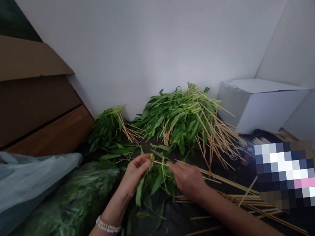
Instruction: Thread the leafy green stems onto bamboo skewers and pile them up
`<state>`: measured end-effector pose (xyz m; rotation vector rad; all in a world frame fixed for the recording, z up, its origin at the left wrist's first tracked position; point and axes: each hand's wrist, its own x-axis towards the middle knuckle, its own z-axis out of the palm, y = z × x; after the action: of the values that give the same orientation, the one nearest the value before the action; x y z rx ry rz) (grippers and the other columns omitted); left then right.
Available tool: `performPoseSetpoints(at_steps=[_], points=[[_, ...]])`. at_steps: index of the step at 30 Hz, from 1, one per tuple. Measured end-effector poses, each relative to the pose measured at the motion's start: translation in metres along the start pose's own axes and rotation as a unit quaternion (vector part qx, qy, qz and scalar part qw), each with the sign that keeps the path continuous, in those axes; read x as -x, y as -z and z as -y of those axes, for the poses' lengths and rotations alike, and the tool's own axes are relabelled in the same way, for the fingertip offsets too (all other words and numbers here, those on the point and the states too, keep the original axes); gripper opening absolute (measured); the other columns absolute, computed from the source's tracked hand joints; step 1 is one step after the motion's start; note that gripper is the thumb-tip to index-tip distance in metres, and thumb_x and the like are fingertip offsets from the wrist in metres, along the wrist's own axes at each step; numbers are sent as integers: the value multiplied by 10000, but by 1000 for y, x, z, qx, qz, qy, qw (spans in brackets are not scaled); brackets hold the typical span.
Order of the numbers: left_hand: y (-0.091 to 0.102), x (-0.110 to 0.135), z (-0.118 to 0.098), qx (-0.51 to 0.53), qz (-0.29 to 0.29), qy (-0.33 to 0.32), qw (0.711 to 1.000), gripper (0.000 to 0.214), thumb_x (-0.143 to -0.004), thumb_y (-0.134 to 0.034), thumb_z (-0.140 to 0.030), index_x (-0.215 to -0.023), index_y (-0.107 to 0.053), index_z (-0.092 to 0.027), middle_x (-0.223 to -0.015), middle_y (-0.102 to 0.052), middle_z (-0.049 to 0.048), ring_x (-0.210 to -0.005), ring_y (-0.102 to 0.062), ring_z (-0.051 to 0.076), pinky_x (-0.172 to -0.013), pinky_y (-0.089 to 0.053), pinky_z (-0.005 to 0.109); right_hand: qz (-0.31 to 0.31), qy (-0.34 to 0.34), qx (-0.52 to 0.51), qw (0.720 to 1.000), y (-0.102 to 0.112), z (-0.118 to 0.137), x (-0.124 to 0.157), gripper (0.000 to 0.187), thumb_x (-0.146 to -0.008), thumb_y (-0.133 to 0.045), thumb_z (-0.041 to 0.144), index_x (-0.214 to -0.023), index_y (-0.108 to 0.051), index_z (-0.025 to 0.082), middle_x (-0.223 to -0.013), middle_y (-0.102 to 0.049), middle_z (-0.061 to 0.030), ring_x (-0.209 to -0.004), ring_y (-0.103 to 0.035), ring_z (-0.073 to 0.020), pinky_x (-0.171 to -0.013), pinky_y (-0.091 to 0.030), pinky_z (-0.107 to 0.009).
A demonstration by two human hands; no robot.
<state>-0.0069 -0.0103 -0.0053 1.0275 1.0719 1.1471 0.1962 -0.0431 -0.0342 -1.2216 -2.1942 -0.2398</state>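
A thin wooden skewer runs between my two hands, with green leafy stems hanging from it. My right hand is closed around the skewer. At the skewer's other end, my left hand pinches a leafy green stem between thumb and fingers. Whether the skewer's tip passes through this stem, I cannot tell. Loose leaves lie on the dark surface beyond my left hand. Several bare skewers are spread beneath and beside my right forearm.
Against the white wall lie a large pile of skewered greens and a smaller bunch. A clear bag of leaves fills the lower left, near cardboard boxes. A white box stands at right, behind a blurred-out patch.
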Motion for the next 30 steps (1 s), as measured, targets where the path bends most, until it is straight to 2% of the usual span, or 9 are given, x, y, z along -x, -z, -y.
performPoseSetpoints(at_steps=[2, 5, 12, 16, 19, 22, 25, 28, 30], points=[[3, -3, 1, -6, -29, 14, 999, 344, -539, -872, -346, -786, -723, -159, -707, -722, 23, -610, -648, 130, -615, -508, 209, 0, 0, -3, 1000, 0, -2, 0, 371, -849, -464, 85, -1170, -631, 166, -760, -653, -26, -619, -585, -145, -560, -342, -267], [5, -3, 5, -18, -26, 16, 999, 305, -533, -874, -343, -732, -724, -167, -666, -706, -2, -569, -617, 103, -595, -493, 191, -1, 0, -6, 1000, 0, 0, 1, 360, -861, -453, 86, -1161, -635, 167, -750, -645, -24, -612, -581, -145, -558, -342, -269], [2, -1, 13, -53, 45, 0, 998, 311, -600, -837, -382, -789, -735, -157, -739, -722, 30, -654, -633, 143, -664, -495, 236, -7, 23, -7, 1000, 0, 5, 0, 333, -873, -470, 108, -1160, -632, 155, -744, -645, -19, -585, -571, -141, -551, -347, -271], [10, -9, 15, -124, 15, -68, 990, 411, -761, -681, -491, -983, -723, -148, -867, -733, 73, -769, -649, 178, -725, -487, 263, -70, 13, 19, 997, 8, -11, -5, 339, -909, -410, 103, -1154, -642, 132, -735, -645, -31, -594, -583, -138, -566, -363, -262], [16, -15, 17, -262, -19, -132, 956, 354, -790, -646, -441, -996, -724, -163, -937, -734, 86, -858, -653, 216, -793, -476, 302, -127, -20, 19, 992, 18, -27, -9, 322, -940, -400, 127, -1143, -649, 122, -766, -664, -49, -643, -614, -141, -596, -391, -248], [17, -16, 22, -413, -21, -189, 891, 278, -813, -613, -387, -960, -742, -190, -958, -728, 81, -893, -651, 233, -819, -456, 319, -173, -44, -6, 984, 26, -36, -13, 293, -962, -421, 162, -1141, -649, 122, -786, -683, -56, -699, -641, -146, -655, -433, -238], [16, -15, 27, -499, -17, -186, 846, 259, -810, -613, -349, -972, -743, -193, -923, -726, 78, -862, -657, 237, -775, -452, 311, -201, -50, -52, 977, 30, -38, -14, 274, -967, -438, 172, -1147, -637, 117, -839, -702, -69, -743, -657, -146, -706, -465, -235], [17, -15, 29, -534, -15, -167, 829, 222, -777, -624, -264, -945, -749, -191, -880, -718, 73, -816, -655, 228, -731, -448, 297, -212, -46, -85, 973, 31, -37, -14, 264, -965, -446, 168, -1147, -631, 114, -871, -707, -78, -759, -661, -147, -720, -480, -241], [20, -16, 29, -530, -13, -159, 833, 217, -765, -615, -229, -929, -753, -195, -869, -718, 68, -806, -654, 221, -725, -448, 291, -200, -40, -92, 975, 30, -36, -14, 264, -968, -443, 178, -1148, -629, 123, -864, -705, -72, -749, -661, -146, -711, -483, -245]])
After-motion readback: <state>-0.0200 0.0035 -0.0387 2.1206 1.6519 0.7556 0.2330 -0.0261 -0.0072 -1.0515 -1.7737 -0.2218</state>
